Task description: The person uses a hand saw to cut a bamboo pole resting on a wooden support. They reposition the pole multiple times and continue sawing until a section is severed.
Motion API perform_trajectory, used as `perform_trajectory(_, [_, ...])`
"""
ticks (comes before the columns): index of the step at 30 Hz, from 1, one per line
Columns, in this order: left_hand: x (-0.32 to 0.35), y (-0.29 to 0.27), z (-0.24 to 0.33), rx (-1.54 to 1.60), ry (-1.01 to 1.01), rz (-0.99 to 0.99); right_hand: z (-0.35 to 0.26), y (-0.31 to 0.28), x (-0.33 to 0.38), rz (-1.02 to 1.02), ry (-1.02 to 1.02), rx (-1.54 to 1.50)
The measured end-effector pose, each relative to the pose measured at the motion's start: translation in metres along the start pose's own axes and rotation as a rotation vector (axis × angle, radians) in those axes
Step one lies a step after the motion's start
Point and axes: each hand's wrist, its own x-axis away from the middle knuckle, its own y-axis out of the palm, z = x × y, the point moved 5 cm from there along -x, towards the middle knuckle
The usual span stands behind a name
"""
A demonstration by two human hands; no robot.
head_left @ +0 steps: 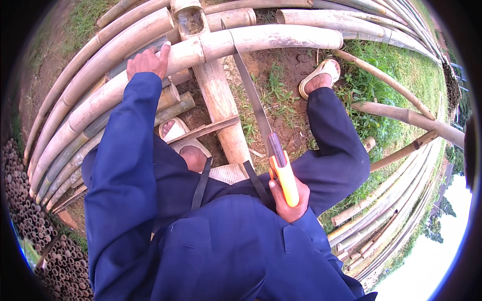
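My right hand is wrapped round the yellow-orange handle of a hand saw. The long blade runs forward from my lap, and its far end lies against the side of a thick pale bamboo pole. My left hand rests on top of the same pole, left of the blade, with its thumb apart from the fingers and its palm pressed to the bamboo. Beneath the pole, an upright-running bamboo support extends toward my lap. Whether the blade has cut into the pole I cannot tell.
Several bamboo poles lie side by side at the left, and more poles lie at the far right. Stacks of cut bamboo ends stand at the lower left. Slanted bamboo props cross the grass at right. My sandalled feet flank the support.
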Motion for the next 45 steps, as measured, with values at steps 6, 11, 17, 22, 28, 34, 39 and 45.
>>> perform_trajectory(6, [-0.015,0.005,0.018,-0.011,0.082,0.035,0.025,0.061,-0.170,0.149,-0.097,-0.167])
perform_trajectory(11, [-0.015,-0.006,0.006,0.014,0.020,-0.005,0.014,0.041,-0.103,0.051,-0.020,-0.086])
perform_trajectory(17, [-0.005,0.000,0.003,-0.013,-0.012,-0.003,0.021,0.018,-0.030,0.063,-0.019,-0.099])
perform_trajectory(22, [-0.014,0.006,0.011,-0.003,0.057,0.039,0.020,0.069,-0.175,0.192,-0.122,-0.167])
perform_trajectory(28, [-0.006,-0.005,0.005,0.029,0.007,-0.003,0.037,0.030,-0.040,0.035,-0.013,-0.096])
perform_trajectory(34, [-0.010,0.002,0.008,0.019,0.049,0.004,0.033,0.054,-0.120,0.107,-0.029,-0.136])
perform_trajectory(39, [-0.011,0.001,0.002,0.046,0.044,0.019,0.021,0.066,-0.149,0.147,-0.067,-0.127])
perform_trajectory(45, [-0.010,0.004,-0.002,0.019,0.023,0.019,0.030,0.029,-0.015,0.132,-0.060,-0.119])
